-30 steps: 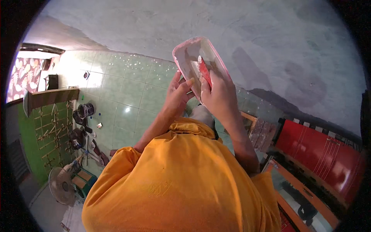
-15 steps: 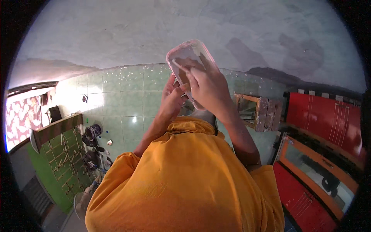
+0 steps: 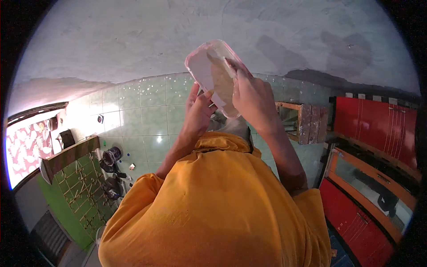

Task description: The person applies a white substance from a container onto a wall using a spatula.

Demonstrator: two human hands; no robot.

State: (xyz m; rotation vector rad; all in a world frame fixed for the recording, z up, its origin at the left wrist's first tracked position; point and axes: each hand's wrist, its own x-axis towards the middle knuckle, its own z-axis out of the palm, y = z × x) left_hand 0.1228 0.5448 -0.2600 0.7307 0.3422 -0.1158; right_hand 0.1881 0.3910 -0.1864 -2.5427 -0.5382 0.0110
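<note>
A shallow pinkish-white tray [image 3: 202,73] with rounded corners is held at a slant in front of me. My left hand [image 3: 199,116] grips its left side, thumb over the rim and fingers beneath. Grey-brown paste [image 3: 221,84] lies along the tray's right half, while the left half shows mostly bare. In my right hand [image 3: 255,101], fingers closed, is a flat, pale-edged scraper [image 3: 230,66], at the paste near the tray's right rim. The hand covers most of the scraper, so its full shape is hidden.
A grey plastered wall [image 3: 155,40] with darker damp-looking patches rises ahead. White splashes dot the green tiled floor [image 3: 151,115]. A paint-stained wooden stool [image 3: 307,124] stands right, before red cabinets [image 3: 373,129]. To the left are a dark bucket [image 3: 111,155] and a metal grille [image 3: 84,178].
My right hand and the scraper have moved from the tray's middle to its right side. The left part of the tray now shows barer, and the tray has shifted slightly up and left.
</note>
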